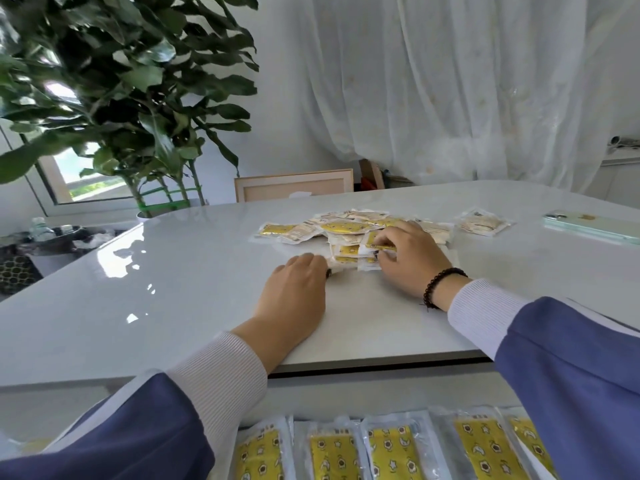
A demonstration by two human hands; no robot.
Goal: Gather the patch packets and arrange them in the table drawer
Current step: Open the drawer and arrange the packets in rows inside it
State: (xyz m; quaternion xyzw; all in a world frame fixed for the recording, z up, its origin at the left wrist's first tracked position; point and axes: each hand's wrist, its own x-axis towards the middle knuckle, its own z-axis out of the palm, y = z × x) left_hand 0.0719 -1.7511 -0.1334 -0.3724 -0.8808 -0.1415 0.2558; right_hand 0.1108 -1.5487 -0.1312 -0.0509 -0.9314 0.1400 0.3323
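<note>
Right hand (pixel 408 258), centre of the frame, with fingers curled and pinched on the near edge of a small stack of patch packets (pixel 356 252), apparently squaring them into a bundle for lifting. Left hand (pixel 294 289), just left of it, palm down on the desk (pixel 173 271) with fingertips at the stack's left end; whether it grips a packet or merely braces the stack cannot be told. The hands flank the stack from opposite ends, a placement that likely keeps the slippery sachets from sliding apart. Beyond the stack, toward upper centre, the remaining loose packets (pixel 346 223) lie in an overlapping heap, and one stray packet (pixel 483 221) rests apart at the right, near a phone (pixel 588 225) at the right edge. A beaded bracelet (pixel 440 284) circles the right wrist. At the bottom of the frame, below the desk edge, the open drawer (pixel 346 400) already holds a row of packets (pixel 391 448) laid side by side, yellow faces up, suggesting the task is partly done. A leafy plant (pixel 131 91) fills the upper left; a white curtain (pixel 450 81) fills the upper right.
</note>
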